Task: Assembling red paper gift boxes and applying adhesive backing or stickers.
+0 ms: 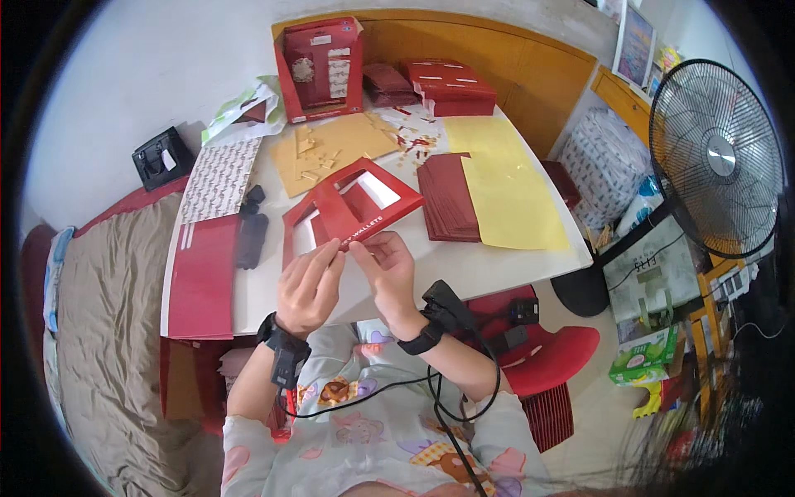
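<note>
A red cardboard box [334, 212] with cut-out windows sits tilted above the white table, its near edge toward me. My left hand [308, 288] has its fingers closed on that near edge, close to the box's corner. Beside it, the thumb and index finger of my right hand [386, 269] pinch the same edge, the other fingers curled. The fingertips of both hands almost meet. Right of the box lies a fanned stack of dark red cards [448, 199]. Beyond it, a tan board [331, 139] carries small pale pieces.
A yellow sheet [513, 186] covers the table's right side. An upright red window box [358, 70] and closed red boxes [451, 87] stand at the back. Red panels [201, 277] and a patterned sheet [220, 178] lie left. A black fan [719, 157] stands right; cables trail from my wrists.
</note>
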The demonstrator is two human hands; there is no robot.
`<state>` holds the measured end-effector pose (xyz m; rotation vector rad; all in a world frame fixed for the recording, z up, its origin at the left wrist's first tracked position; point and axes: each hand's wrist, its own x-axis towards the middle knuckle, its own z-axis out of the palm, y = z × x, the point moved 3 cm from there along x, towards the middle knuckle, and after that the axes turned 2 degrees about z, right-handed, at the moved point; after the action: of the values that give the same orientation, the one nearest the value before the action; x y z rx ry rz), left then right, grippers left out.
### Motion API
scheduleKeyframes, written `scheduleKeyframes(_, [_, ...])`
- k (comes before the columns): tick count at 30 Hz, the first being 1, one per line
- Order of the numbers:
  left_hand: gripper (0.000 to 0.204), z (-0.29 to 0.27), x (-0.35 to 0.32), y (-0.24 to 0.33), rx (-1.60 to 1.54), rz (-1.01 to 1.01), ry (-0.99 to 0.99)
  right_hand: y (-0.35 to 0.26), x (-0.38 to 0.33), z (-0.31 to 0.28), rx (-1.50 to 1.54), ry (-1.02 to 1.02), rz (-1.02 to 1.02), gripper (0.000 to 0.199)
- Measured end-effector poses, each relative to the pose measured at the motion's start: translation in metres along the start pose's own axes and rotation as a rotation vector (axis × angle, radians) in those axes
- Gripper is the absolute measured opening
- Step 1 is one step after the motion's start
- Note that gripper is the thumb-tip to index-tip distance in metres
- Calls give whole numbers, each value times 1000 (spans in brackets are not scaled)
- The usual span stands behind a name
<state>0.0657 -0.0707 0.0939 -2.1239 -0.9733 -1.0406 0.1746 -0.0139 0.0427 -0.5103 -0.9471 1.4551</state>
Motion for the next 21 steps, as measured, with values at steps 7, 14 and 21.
scheduleKeyframes(7, [23,-1,4,4,3,4,-10,6,10,-13,-117,-15,-211,38])
scheduleKeyframes(14, [20,-10,4,2,-25,7,-27,-12,11,-22,-670,32,-639,33])
scheduleKeyframes(21, [19,-17,4,6,-14,14,-34,-30,10,-19,-920,-10,-935,30])
